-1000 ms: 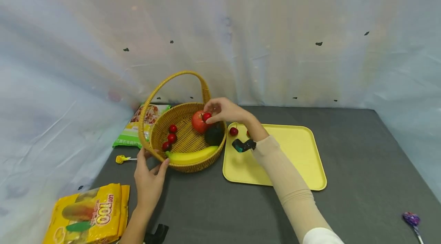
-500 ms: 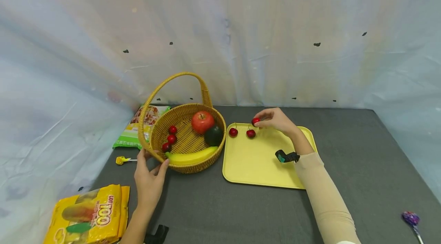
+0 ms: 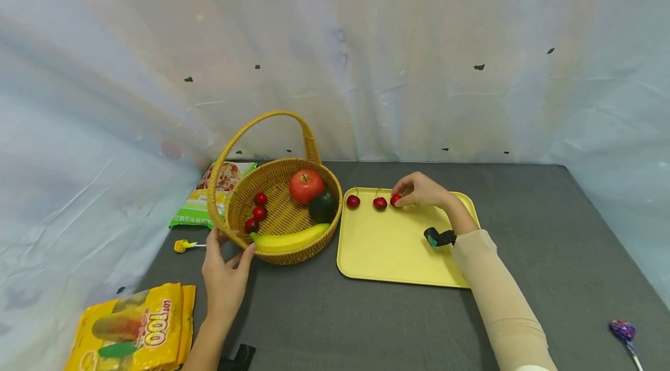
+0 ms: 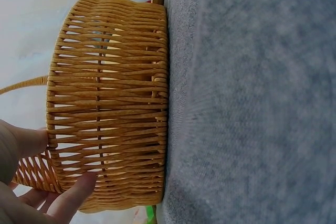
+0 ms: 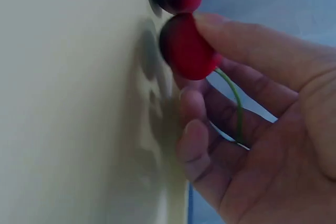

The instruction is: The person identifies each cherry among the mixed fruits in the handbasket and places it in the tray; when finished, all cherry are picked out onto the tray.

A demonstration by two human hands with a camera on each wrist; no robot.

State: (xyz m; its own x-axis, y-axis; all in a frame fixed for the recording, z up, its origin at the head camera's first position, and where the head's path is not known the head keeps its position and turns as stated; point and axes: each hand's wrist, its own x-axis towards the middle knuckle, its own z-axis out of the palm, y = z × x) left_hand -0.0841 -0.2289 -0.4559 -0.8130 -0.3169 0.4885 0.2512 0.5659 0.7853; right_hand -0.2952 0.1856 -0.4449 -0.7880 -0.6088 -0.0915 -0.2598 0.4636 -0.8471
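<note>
My right hand (image 3: 421, 190) pinches a red cherry (image 3: 396, 200) between thumb and fingers, close over the far edge of the yellow tray (image 3: 389, 249). In the right wrist view the cherry (image 5: 189, 48) has a green stem running back toward the palm. Two more cherries lie on the tray, one dark red cherry (image 3: 380, 203) right beside the held one and another cherry (image 3: 353, 202) near the left corner. My left hand (image 3: 225, 275) grips the near left rim of the wicker basket (image 4: 107, 103), by the foot of its handle, thumb and fingers on either side.
Inside the basket are a red apple (image 3: 306, 186), a dark avocado (image 3: 323, 207), a banana (image 3: 290, 239) and three cherries (image 3: 259, 212). A green snack bag (image 3: 196, 208) stands behind it. A yellow lollipop (image 3: 183, 245), yellow packet (image 3: 133, 327) and purple lollipop (image 3: 623, 330) lie outward.
My right hand has moved right, from over the basket's apple to the tray, carrying the cherry, then lowered it beside the other cherries. The left hand has stayed on the basket.
</note>
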